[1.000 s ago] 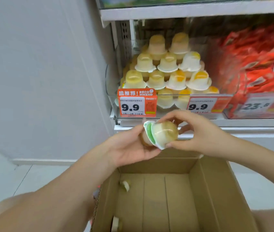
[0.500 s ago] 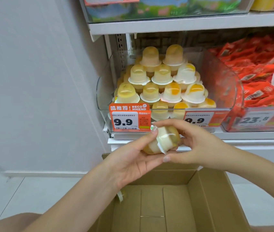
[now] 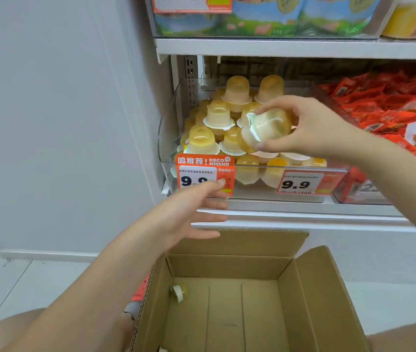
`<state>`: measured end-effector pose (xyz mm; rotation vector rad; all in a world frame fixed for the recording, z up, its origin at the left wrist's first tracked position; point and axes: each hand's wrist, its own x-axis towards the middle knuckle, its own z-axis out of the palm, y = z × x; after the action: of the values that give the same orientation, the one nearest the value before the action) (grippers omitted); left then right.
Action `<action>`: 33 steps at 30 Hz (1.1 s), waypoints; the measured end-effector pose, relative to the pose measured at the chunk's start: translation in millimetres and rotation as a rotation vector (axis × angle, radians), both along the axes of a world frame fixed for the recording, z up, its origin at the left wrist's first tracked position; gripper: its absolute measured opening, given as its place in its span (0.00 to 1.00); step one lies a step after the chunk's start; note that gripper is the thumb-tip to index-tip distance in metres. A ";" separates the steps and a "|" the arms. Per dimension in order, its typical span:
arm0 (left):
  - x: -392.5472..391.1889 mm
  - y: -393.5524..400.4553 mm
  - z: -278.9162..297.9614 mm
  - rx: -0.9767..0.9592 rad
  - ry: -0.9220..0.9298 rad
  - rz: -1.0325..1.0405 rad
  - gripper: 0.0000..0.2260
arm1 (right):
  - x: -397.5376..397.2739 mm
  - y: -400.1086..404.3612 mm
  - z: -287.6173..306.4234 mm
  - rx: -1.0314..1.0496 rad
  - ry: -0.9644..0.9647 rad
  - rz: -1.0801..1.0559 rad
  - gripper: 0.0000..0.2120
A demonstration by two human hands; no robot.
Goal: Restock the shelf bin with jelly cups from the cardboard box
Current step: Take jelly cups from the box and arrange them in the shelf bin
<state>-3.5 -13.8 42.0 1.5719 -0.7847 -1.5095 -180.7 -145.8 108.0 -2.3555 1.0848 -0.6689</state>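
Left hand is empty, fingers loosely spread just in front of the orange price tag. One jelly cup lies in the cardboard box. Right hand grips two jelly cups over the clear shelf bin, right by the stacked cups.

White shelf carried a clear shelf bin stacked with jelly cups, a neighbouring bin of red packets beside it; cardboard box sat on the pale floor.
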 end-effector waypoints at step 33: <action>2.9 2.6 2.9 -0.025 -0.336 -0.197 0.08 | 58.9 -44.1 13.4 -0.044 0.727 0.442 0.28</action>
<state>-0.6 -11.2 44.9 1.7980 -1.1728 -1.3791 -121.8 -190.0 121.5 -2.8153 0.7414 0.3578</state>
